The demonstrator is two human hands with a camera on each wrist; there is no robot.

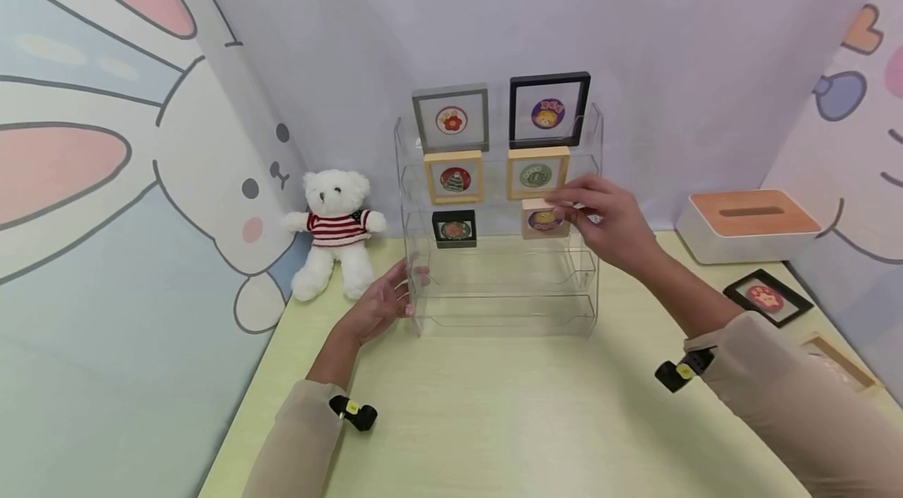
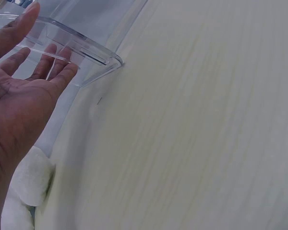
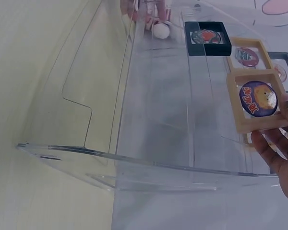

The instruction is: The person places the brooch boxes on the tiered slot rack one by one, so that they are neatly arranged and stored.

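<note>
My right hand (image 1: 615,223) pinches a small light-wood picture frame (image 3: 258,99) by its edge, with a purple round badge inside. It holds the frame at the third tier of a clear acrylic tiered rack (image 1: 504,310). A small dark frame (image 1: 455,230) sits to the left on that same tier. Above stand two wood frames, one with a tree badge (image 1: 454,178) and one with a green badge (image 1: 538,173). On top are a grey frame (image 1: 451,119) and a black frame (image 1: 549,110). Relaxed fingers of my left hand (image 1: 381,303) rest at the rack's left side panel.
A white teddy bear (image 1: 335,227) in a striped shirt sits left of the rack. At the right are a tissue box (image 1: 751,225) with a wooden lid, a black frame with a red badge (image 1: 767,297) and a wood frame (image 1: 839,361) partly behind my sleeve.
</note>
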